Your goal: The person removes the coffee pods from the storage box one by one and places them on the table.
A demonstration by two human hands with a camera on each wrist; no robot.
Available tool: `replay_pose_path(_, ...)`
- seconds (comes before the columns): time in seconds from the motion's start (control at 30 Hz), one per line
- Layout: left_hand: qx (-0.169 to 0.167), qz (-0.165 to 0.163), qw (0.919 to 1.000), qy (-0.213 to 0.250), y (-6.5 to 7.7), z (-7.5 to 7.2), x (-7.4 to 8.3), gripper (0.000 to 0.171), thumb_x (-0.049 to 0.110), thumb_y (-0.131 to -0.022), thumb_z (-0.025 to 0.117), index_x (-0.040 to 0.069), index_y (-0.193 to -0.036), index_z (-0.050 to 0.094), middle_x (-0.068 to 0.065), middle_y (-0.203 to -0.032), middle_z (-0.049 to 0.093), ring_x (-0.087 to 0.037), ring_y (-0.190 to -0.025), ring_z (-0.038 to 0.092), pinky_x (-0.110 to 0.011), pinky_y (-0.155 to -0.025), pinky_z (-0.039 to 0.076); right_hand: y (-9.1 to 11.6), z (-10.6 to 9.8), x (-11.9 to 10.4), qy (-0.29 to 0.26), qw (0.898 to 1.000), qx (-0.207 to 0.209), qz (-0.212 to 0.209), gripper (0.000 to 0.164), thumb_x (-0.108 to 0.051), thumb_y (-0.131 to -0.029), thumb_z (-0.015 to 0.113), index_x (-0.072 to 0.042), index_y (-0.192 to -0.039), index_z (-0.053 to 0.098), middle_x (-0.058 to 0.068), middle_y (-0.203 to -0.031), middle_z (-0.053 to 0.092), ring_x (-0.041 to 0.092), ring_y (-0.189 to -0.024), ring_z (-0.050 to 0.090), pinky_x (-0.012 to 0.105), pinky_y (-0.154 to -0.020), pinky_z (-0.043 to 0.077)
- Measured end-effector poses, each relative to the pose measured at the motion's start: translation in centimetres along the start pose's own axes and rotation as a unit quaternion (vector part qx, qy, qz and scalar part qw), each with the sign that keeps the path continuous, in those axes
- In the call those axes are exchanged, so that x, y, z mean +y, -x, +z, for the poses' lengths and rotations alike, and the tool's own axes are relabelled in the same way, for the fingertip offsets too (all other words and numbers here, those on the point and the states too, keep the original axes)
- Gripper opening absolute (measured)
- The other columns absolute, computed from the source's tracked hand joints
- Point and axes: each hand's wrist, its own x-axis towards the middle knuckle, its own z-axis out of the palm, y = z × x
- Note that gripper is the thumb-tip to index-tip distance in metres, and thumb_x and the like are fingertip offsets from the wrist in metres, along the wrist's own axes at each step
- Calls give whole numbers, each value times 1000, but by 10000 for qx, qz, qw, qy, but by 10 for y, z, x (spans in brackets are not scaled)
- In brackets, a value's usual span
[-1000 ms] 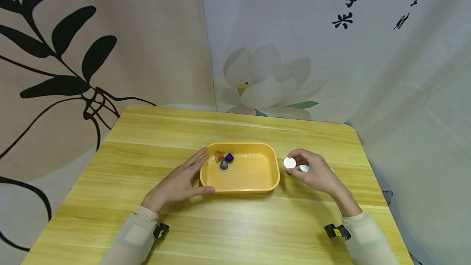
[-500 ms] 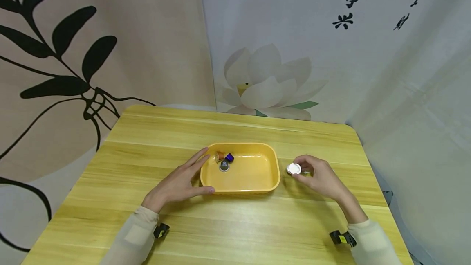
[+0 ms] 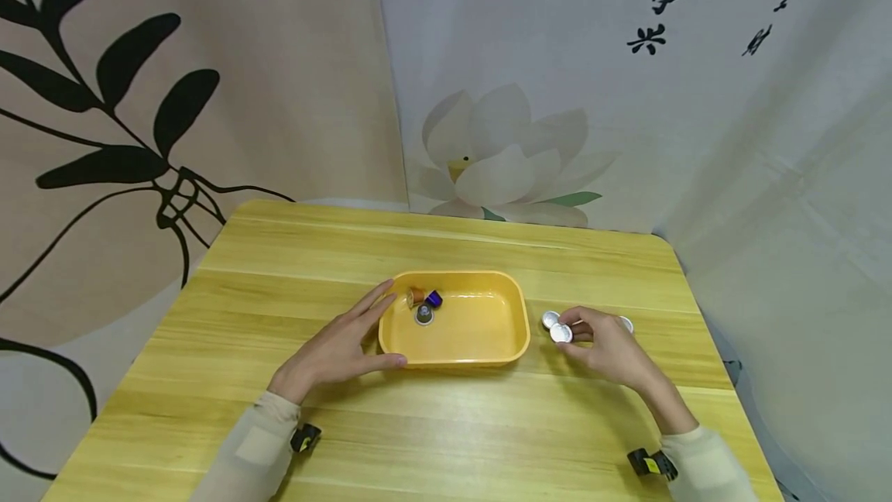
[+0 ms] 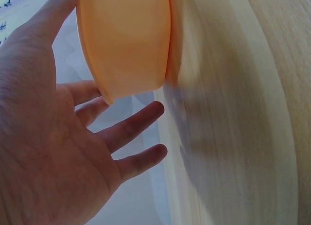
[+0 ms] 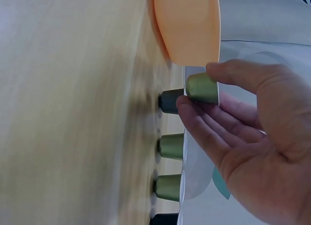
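My right hand (image 3: 602, 343) pinches a green coffee capsule (image 5: 203, 88) between thumb and fingers, its pale lid (image 3: 560, 332) facing up in the head view. Just beyond it in the right wrist view, a dark grey capsule (image 5: 172, 101) stands lid up on the table. My left hand (image 3: 341, 347) rests at the left end of the yellow tray (image 3: 481, 339), thumb on the near rim and fingers spread toward the far corner. Inside the tray's left part lie a copper capsule (image 3: 415, 297), a purple capsule (image 3: 434, 299) and a grey capsule (image 3: 423, 314).
Beside the right hand, more capsules stand in a row: a green capsule (image 5: 171, 146), another green capsule (image 5: 168, 187) and a black capsule (image 5: 164, 219). The head view mostly hides them behind the hand. Printed curtains (image 3: 502, 37) hang behind the wooden table (image 3: 432, 432).
My right hand has moved toward me with the capsule in its fingers. A standing capsule's lid now shows beside the held one. The left hand and tray have stayed put.
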Motion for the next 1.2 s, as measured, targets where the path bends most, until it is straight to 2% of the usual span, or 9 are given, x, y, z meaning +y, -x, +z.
replay_pose_path(0.3, -3, -6, 10000, 7, 1, 0, 0, 116, 74, -95, 80, 8, -179, 32, -4, -193, 14, -47, -167, 42, -68, -125, 52, 2, 6, 5, 141, 9997, -59, 200, 25, -8, -97, 89, -3, -118, 77, 11, -113, 83, 25, -106, 83, 34, -90, 71)
replay_pose_path(0.57, -12, -50, 10000, 41, 2, 1, -1, 118, 77, -94, 79, 11, -180, 31, 0, -194, 12, -46, -169, 40, -68, -125, 51, 1, 12, 9, 362, 9991, -68, 191, 26, -11, -96, 91, -4, -118, 78, 8, -110, 84, 20, -102, 82, 40, -89, 71)
replay_pose_path(0.83, -6, -52, 10000, 20, 2, 1, -1, 116, 73, -95, 81, 12, -180, 31, 4, -194, 10, -46, -168, 40, -68, -125, 52, 1, 15, 11, 515, 9987, 26, 45, 24, -10, -96, 92, -4, -115, 79, 6, -107, 84, 18, -100, 81, 39, -88, 70)
replay_pose_path(1.2, -10, -22, 10000, -21, 1, -1, 0, 117, 75, -95, 79, 10, -179, 31, -3, -193, 13, -48, -167, 42, -69, -125, 52, 0, 16, 9, 686, 9976, 18, 92, 24, -12, -96, 92, -5, -116, 79, 5, -108, 85, 19, -101, 81, 42, -90, 69)
